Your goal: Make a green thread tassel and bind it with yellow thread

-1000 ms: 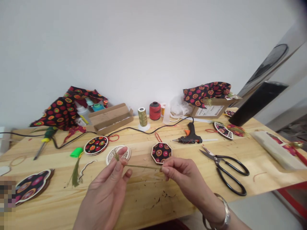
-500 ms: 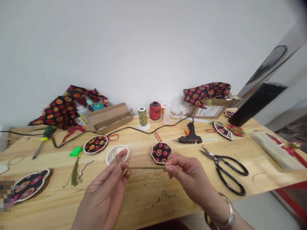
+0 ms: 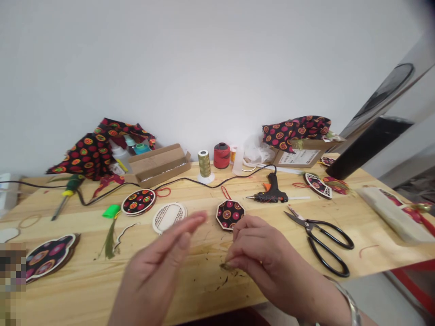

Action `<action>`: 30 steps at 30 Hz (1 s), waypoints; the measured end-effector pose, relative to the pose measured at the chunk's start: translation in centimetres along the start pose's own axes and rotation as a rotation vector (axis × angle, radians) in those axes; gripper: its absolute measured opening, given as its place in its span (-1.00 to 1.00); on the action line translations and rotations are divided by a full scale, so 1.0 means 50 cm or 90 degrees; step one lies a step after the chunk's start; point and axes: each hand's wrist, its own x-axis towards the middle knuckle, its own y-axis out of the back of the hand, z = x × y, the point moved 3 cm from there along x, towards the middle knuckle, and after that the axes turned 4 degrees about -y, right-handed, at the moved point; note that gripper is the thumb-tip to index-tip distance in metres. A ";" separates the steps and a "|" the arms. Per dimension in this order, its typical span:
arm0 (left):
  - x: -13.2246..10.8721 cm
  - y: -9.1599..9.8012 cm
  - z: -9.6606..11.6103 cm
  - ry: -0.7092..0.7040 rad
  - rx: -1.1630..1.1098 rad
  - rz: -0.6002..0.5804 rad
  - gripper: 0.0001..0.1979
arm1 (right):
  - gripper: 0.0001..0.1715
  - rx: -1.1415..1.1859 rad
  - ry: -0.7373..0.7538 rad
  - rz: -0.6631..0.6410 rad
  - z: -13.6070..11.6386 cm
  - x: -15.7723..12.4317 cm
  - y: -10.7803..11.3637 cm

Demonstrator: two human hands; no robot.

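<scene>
My left hand [image 3: 158, 267] is raised over the front of the table, fingers stretched out together with nothing in them. Beside it on the right, my right hand [image 3: 268, 262] pinches olive-green thread [image 3: 224, 266]; a short tuft shows at the fingertips and the rest is hidden. Just behind my right hand lies an octagonal ornament [image 3: 230, 214] with dark patterned fabric and a red loop. A round pale lattice piece [image 3: 165, 218] lies behind my left fingers. To the right are black-handled scissors [image 3: 319, 233] with their blades slightly apart.
A glue gun [image 3: 270, 192] lies behind the scissors, its cord crossing the table. Green thread [image 3: 204, 164] and red thread [image 3: 222, 155] spools stand near the wall. Left are a cardboard box [image 3: 159, 165], a screwdriver [image 3: 64, 199] and a green tassel [image 3: 110, 240]. Dark scraps litter the front.
The thread was stretched between both hands; my left hand has let go and its fingers have straightened. My right hand has moved lower with the thread bunched at its fingertips.
</scene>
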 end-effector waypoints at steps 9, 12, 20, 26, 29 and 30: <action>-0.027 -0.036 -0.042 -0.176 0.393 -0.384 -0.67 | -0.77 -0.115 0.016 -0.027 -0.002 -0.001 -0.007; -0.026 -0.036 -0.042 -0.257 0.480 -0.450 -0.68 | -0.77 -0.153 0.000 -0.049 0.003 0.001 -0.013; -0.029 -0.038 -0.054 -0.319 0.544 -0.467 -0.79 | -0.73 -0.191 -0.061 -0.117 0.008 0.004 -0.022; -0.025 -0.023 -0.063 -0.338 0.579 -0.434 -0.75 | -0.77 -0.156 -0.079 -0.098 0.018 0.004 -0.004; -0.022 -0.019 -0.060 -0.343 0.570 -0.410 -0.77 | -0.78 -0.142 -0.079 -0.081 0.027 0.002 0.006; -0.020 -0.019 -0.059 -0.336 0.567 -0.401 -0.78 | -0.78 -0.140 -0.080 -0.071 0.030 0.000 0.009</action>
